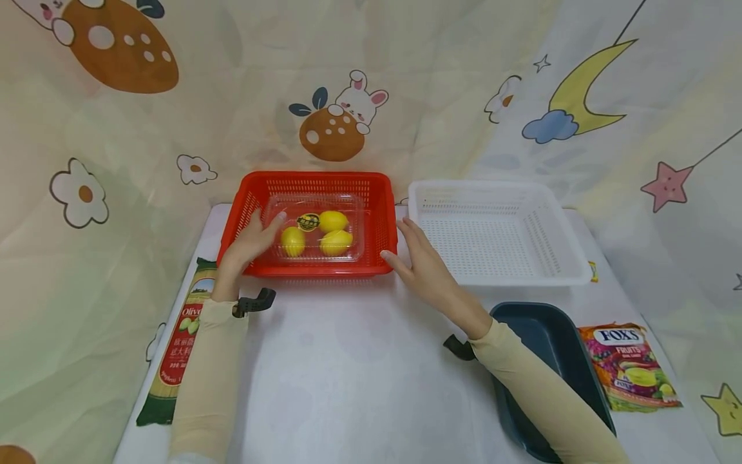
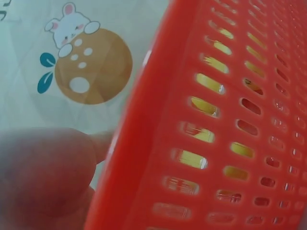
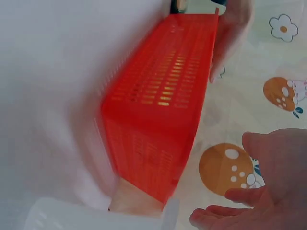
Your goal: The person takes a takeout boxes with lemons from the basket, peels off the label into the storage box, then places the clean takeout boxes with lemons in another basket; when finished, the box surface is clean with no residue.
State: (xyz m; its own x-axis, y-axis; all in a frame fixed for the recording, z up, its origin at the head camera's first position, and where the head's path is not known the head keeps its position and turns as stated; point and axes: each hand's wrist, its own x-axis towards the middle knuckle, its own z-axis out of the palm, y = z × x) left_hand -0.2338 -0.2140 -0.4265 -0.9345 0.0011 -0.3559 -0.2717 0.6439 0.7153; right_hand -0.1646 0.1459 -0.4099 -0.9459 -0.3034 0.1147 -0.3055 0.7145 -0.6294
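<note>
Inside a red plastic basket (image 1: 315, 269) lies a clear plastic box (image 1: 355, 206) with a black and yellow sticker. Through its lid I see three yellow lemons (image 1: 333, 221). My left hand (image 1: 253, 240) reaches over the basket's left rim, thumb and fingers spread, the thumb near the box's left side. Whether it touches the box cannot be told. In the left wrist view, lemon yellow shows through the basket's slots. My right hand (image 1: 420, 267) hovers by the basket's right rim with fingers extended. From the right wrist, that hand (image 3: 268, 182) appears apart from the basket.
A white basket (image 1: 556, 281) stands to the right of the red one. Nearer on the right are a dark blue tray (image 1: 524, 328), partly under my right forearm, and a Fox's candy bag (image 1: 628, 367). Left of my left forearm lies a pasta packet (image 1: 180, 341).
</note>
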